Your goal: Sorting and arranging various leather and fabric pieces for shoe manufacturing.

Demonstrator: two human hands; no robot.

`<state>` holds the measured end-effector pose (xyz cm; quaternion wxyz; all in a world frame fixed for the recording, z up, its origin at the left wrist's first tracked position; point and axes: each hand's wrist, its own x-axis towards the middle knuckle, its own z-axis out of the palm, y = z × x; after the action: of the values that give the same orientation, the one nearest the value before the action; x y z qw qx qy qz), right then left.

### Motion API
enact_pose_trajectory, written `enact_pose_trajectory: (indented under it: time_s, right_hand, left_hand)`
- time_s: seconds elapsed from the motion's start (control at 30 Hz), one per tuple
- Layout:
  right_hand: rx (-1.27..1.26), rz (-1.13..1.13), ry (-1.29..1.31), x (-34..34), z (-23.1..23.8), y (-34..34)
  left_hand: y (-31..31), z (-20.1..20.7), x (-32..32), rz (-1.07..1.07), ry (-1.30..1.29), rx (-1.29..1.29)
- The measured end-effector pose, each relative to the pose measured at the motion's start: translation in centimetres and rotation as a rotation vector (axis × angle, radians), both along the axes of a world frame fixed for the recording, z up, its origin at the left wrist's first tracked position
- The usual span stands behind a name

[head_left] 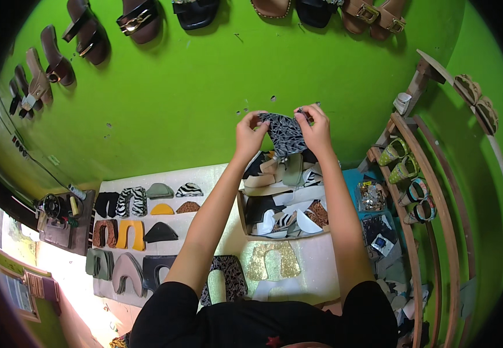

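Raised in front of the green wall, a black-and-grey patterned piece of sheet material [287, 137] is stretched between my two hands. My left hand [251, 136] pinches its upper left corner, thumb in front. The upper right corner is gripped by my right hand [314, 129]. Below the piece stands an open box [242, 216] heaped with scraps in white, black, tan and zebra print. On the table near my left forearm lies a U-shaped cutout [228, 274] in a similar dark pattern, partly hidden by my arm. A gold glitter U-shaped cutout [274, 262] lies in front of the box.
Stacks of cut shapes, such as a yellow U-shaped one [131, 234], line the table's left side. A wooden rack [431, 214] with sandals [403, 168] stands at right. More sandals [141, 23] hang on the wall. A dark machine [60, 211] sits at far left.
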<state>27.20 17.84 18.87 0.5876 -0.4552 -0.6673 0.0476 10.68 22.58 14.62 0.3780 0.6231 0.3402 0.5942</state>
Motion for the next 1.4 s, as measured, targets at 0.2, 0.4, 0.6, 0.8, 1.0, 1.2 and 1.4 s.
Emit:
enact_pose_trajectory:
  time_s: [0.2, 0.4, 0.6, 0.8, 1.0, 1.2, 1.4]
  right_hand:
    - [-0.003, 0.077, 0.042, -2.3, 1.2, -4.8]
    - [-0.169, 0.323, -0.205, -7.2, 1.3, -9.2]
    - [-0.503, 0.503, -0.155, -11.9, -0.7, -11.6]
    - [-0.346, 0.451, -0.283, -16.0, -2.8, -14.0]
    - [-0.393, 0.464, -0.252, -19.0, -5.9, -16.0]
    - [-0.362, 0.265, -0.344, -21.7, -7.3, -18.0]
    - [-0.433, -0.008, -0.446, -24.9, -10.8, -21.2]
  left_hand:
    - [-5.3, 0.8, -4.3, -0.064, -0.246, -0.080]
    - [-10.9, -1.5, -8.0, -0.116, -0.192, -0.271]
    - [-16.4, -3.1, -11.8, -0.184, -0.218, -0.422]
    - [-20.4, -4.3, -15.0, -0.203, -0.309, -0.516]
    - [-23.1, -5.3, -18.3, -0.264, -0.439, -0.624]
    - [-23.9, -8.0, -20.3, -0.115, -0.258, -0.552]
    - [-24.2, -9.3, -23.2, 0.072, -0.286, -0.549]
